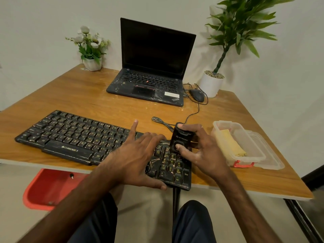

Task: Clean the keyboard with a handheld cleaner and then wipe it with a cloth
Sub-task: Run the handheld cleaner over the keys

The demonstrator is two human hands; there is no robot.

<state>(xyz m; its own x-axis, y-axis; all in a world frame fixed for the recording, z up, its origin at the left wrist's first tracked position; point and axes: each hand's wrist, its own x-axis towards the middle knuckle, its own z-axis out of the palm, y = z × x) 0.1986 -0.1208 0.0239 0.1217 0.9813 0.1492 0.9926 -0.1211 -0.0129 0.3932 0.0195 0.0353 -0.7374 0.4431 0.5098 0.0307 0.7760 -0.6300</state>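
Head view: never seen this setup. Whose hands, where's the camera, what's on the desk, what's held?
There is no robot here. One camera worn on a person's head looks down at their two bare hands. The left hand lies flat on the black keyboard, steadying it. The right hand has its grip around a small black handheld cleaner, set over the keyboard's right end. Also on the wooden desk: an open laptop, a mouse, two potted plants, and a clear plastic box holding a yellow cloth.
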